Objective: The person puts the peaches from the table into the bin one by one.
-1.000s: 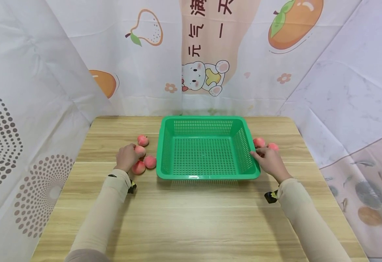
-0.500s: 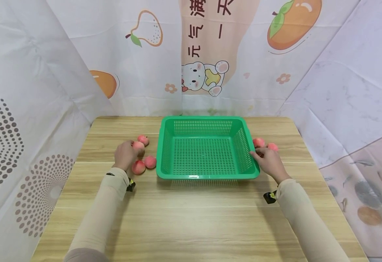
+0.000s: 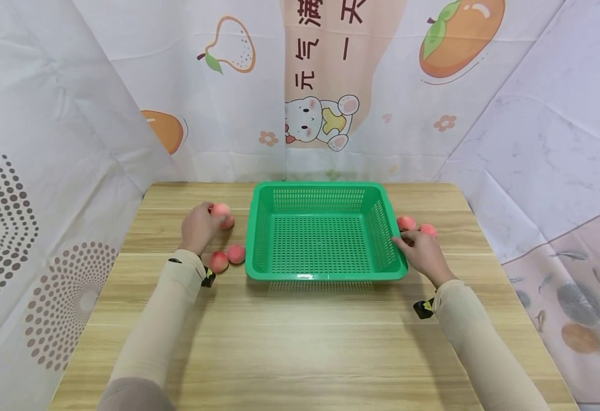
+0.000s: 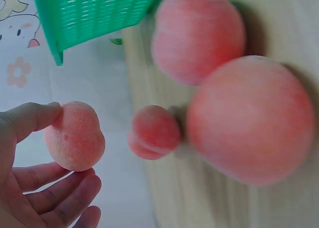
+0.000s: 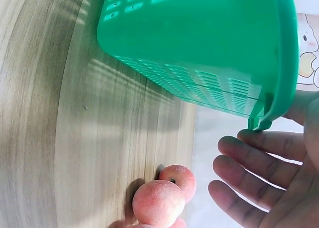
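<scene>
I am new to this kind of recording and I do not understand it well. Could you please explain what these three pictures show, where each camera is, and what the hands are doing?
There is no machine here: a person works with two bare hands. The wide picture comes from a camera on the person's head, looking down at a wooden table. The two close pictures come from cameras worn on each wrist.

A green basket stands in the middle of the table and has nothing in it. The left hand holds one peach between thumb and fingers. Three more peaches lie near it: one beyond the hand and two beside the basket. The right hand rests at the basket's right rim with straight fingers and holds nothing. Right of the basket lie more peaches, two plainly; the right wrist view hints at a third.
</scene>
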`<action>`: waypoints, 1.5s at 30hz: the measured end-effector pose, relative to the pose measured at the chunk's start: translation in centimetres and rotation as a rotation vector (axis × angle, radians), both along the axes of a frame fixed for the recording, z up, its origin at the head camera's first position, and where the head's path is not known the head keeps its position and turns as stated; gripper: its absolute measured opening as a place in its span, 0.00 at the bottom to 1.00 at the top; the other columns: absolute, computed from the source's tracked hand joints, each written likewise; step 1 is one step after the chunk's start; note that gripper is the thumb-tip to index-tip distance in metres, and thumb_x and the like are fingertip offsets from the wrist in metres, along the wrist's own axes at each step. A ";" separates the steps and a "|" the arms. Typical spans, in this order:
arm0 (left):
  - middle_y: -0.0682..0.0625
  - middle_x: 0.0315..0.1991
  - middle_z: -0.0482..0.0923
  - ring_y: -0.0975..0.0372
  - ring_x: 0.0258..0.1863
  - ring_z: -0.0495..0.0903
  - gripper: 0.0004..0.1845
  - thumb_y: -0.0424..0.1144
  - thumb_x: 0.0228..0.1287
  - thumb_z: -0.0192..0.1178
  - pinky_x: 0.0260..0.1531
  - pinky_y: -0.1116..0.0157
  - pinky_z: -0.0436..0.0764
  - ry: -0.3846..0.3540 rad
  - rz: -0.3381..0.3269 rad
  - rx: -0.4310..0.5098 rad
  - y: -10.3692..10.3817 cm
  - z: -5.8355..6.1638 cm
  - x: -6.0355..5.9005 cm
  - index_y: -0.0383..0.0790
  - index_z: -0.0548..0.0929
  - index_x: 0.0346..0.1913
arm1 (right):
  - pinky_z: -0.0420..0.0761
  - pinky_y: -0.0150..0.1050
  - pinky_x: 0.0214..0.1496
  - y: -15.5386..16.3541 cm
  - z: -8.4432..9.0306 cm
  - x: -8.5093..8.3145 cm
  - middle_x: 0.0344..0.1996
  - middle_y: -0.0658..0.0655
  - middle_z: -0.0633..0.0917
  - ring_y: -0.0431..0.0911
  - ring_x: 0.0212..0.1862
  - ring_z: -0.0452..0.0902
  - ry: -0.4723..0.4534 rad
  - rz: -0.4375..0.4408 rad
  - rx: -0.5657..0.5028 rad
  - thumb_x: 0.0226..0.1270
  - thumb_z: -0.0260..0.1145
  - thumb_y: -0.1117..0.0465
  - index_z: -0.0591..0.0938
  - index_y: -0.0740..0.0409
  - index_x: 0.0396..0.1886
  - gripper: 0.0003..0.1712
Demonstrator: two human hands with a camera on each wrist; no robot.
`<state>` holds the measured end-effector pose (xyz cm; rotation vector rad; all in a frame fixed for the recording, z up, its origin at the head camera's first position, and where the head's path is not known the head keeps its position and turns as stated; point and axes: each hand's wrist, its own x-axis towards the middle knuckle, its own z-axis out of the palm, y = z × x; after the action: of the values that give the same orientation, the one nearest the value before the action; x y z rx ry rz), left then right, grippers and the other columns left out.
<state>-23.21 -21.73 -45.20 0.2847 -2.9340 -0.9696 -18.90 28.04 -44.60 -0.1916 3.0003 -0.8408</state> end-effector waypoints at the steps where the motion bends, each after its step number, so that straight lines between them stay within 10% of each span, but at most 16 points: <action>1: 0.35 0.58 0.78 0.41 0.56 0.76 0.29 0.50 0.66 0.57 0.56 0.45 0.73 0.015 0.000 0.001 0.1 0.2 -0.2 0.31 0.75 0.61 | 0.79 0.57 0.49 0.0 0.0 0.0 0.46 0.73 0.84 0.62 0.48 0.79 0.002 0.000 0.001 0.74 0.58 0.54 0.81 0.75 0.51 0.24; 11: 0.36 0.53 0.82 0.44 0.50 0.80 0.30 0.53 0.64 0.61 0.51 0.47 0.76 0.119 -0.051 -0.010 2.1 2.6 -1.9 0.30 0.78 0.59 | 0.78 0.56 0.47 0.2 -0.2 0.0 0.44 0.72 0.84 0.60 0.46 0.78 0.019 -0.004 0.007 0.74 0.58 0.53 0.81 0.74 0.51 0.25; 25: 0.42 0.49 0.83 0.51 0.42 0.78 0.28 0.56 0.64 0.59 0.45 0.55 0.76 0.024 -0.160 0.000 6.3 6.0 -3.9 0.36 0.81 0.55 | 0.78 0.58 0.50 0.1 -0.5 -0.1 0.49 0.73 0.83 0.62 0.49 0.80 -0.009 -0.033 0.006 0.74 0.57 0.51 0.80 0.73 0.53 0.26; 45: 0.51 0.22 0.70 0.58 0.24 0.67 0.18 0.52 0.61 0.63 0.24 0.65 0.65 -0.049 -0.187 -0.009 11.8 5.8 -5.5 0.41 0.79 0.27 | 0.79 0.56 0.48 0.2 -0.8 0.1 0.45 0.71 0.84 0.59 0.45 0.81 -0.018 -0.042 0.001 0.75 0.56 0.50 0.80 0.72 0.53 0.27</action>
<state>-28.76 -9.97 -39.37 0.0343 -3.0523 -0.9821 -18.82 28.26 -45.42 -0.1208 2.9981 -0.8397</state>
